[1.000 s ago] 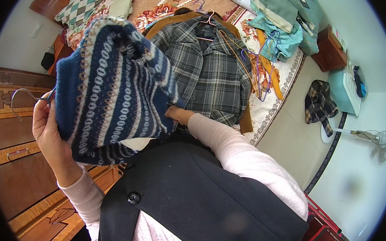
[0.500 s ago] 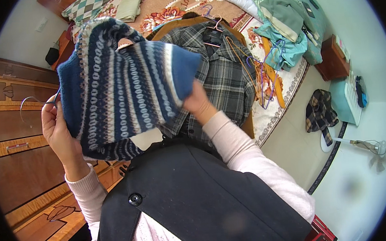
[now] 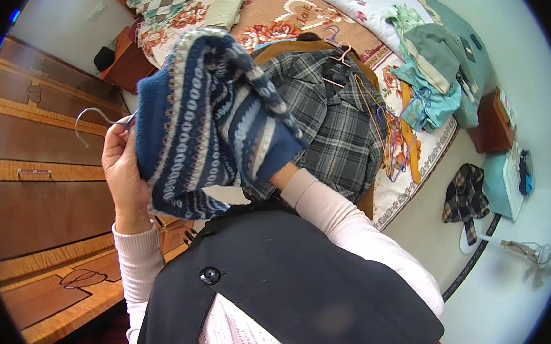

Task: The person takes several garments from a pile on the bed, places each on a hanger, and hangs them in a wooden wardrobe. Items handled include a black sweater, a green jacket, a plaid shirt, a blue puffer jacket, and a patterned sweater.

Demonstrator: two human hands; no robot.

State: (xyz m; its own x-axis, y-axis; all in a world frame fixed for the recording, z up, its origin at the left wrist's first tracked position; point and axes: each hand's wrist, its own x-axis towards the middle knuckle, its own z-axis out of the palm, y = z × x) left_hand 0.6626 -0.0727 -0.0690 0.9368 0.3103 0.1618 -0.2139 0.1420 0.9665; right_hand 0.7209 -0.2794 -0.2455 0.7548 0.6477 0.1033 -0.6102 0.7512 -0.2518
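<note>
A blue-and-white patterned knit sweater (image 3: 188, 127) hangs bunched between my hands. With thumb and fingers closed, my left hand (image 3: 123, 171) grips its dark blue left edge. A thin pale hanger hook (image 3: 89, 111) sticks out just above those fingertips; the rest of that hanger is hidden. My right hand (image 3: 281, 175) reaches in at the sweater's right band, where the knit covers its fingers. Beyond lies a grey plaid jacket (image 3: 330, 122) on the bed, with a pink hanger (image 3: 344, 53) at its collar.
On the bed (image 3: 276, 10), wire hangers (image 3: 392, 137) lie right of the jacket, and teal and green clothes (image 3: 433, 72) are heaped farther right. Wooden drawers (image 3: 52, 209) stand at left. A fan (image 3: 531, 255) and a plaid cloth (image 3: 465, 196) are on the right.
The sweater has folded in on itself and its right band has dropped. My right hand has gone from gripping that band to mostly hidden under the knit. The view has shifted.
</note>
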